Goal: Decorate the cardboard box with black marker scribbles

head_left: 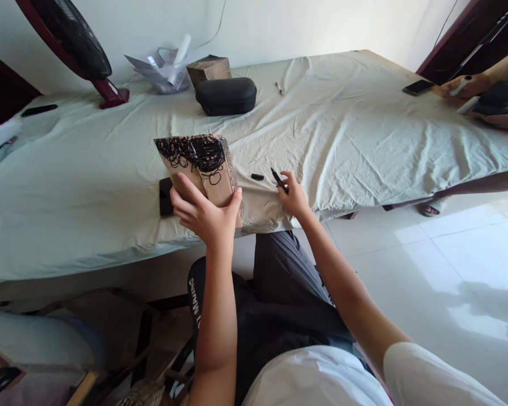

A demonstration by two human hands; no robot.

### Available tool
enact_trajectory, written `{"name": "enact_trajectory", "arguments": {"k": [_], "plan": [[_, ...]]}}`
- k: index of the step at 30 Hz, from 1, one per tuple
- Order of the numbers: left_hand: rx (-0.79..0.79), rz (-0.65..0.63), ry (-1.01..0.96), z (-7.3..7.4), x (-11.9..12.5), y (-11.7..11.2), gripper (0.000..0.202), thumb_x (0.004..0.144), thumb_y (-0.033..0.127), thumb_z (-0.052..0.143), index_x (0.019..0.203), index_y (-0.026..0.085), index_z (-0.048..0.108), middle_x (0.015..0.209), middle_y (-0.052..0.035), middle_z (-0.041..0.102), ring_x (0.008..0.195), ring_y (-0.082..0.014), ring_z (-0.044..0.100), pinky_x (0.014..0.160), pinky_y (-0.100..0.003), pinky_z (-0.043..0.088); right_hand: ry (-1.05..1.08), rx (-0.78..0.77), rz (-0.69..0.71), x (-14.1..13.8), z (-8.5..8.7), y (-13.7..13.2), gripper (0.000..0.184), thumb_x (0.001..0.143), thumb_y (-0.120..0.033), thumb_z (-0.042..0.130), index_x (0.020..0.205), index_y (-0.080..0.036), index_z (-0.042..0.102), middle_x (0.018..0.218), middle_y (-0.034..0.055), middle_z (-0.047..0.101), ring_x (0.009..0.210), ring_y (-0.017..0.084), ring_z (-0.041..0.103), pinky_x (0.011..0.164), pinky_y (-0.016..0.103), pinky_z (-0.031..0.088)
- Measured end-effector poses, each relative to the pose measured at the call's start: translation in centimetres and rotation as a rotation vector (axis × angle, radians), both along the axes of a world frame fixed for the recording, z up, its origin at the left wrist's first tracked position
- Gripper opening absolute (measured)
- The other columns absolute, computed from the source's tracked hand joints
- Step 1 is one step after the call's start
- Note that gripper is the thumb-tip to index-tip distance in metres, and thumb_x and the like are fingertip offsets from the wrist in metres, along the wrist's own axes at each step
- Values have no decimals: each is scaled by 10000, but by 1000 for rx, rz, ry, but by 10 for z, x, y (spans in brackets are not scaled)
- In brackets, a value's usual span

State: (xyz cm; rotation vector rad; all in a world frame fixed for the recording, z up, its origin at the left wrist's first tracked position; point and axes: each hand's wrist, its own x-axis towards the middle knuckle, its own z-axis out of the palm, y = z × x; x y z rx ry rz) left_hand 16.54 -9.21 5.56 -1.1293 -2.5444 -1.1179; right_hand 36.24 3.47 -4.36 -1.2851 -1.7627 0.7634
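Observation:
My left hand (207, 217) grips a piece of brown cardboard (218, 189), tilted up from the cloth, with fingers across its face and the thumb at its right edge. Dense black scribbles and loops cover the upper part of the cardboard. In my right hand (294, 196) is a black marker (278, 179), its bare tip pointing up and to the left. Between the marker and the cardboard lies a black marker cap (257, 176). A dark phone (166, 197) lies partly hidden behind the cardboard and my left hand.
A pale cloth (88, 186) covers the table. Along the back stand a red and black fan (110, 93), a clear container (169, 73), a cardboard box (209, 67) and a black case (226, 96). A pen (278, 88) lies behind. At right, another person's hands (461, 87) are near a phone (417, 87).

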Motion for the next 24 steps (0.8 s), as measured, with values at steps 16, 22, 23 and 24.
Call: {"name": "enact_trajectory", "arguments": {"k": [16, 22, 23, 24], "plan": [[55, -8, 47, -7, -5, 0, 1396, 707, 663, 987, 1803, 67, 362, 1780, -345, 368, 1615, -590, 422, 1344, -743, 359, -525, 94, 110, -14, 13, 25, 533, 980, -89, 572, 1432, -192, 836, 1326, 170, 774, 1247, 370, 648, 1062, 477, 540], [70, -17, 34, -10, -5, 0, 1394, 717, 666, 975, 1814, 101, 326, 1787, -335, 335, 1641, -600, 363, 1357, -774, 322, -506, 58, 86, -43, 5, 43, 548, 1022, -104, 530, 1435, -256, 856, 1379, 200, 723, 1322, 433, 569, 1147, 627, 473], [78, -22, 33, -10, -6, 0, 1392, 721, 667, 971, 1816, 107, 319, 1786, -333, 327, 1646, -604, 351, 1356, -785, 316, -479, 59, 71, -48, 4, 45, 554, 1011, -110, 539, 1452, -247, 846, 1413, 207, 708, 1345, 442, 559, 1165, 655, 460], [85, -28, 31, -11, -7, 0, 1389, 724, 667, 968, 1816, 112, 312, 1784, -332, 321, 1651, -607, 338, 1357, -795, 308, -437, 71, 54, -52, 3, 46, 567, 997, -117, 551, 1480, -232, 826, 1454, 212, 694, 1377, 450, 547, 1199, 684, 436]]}}
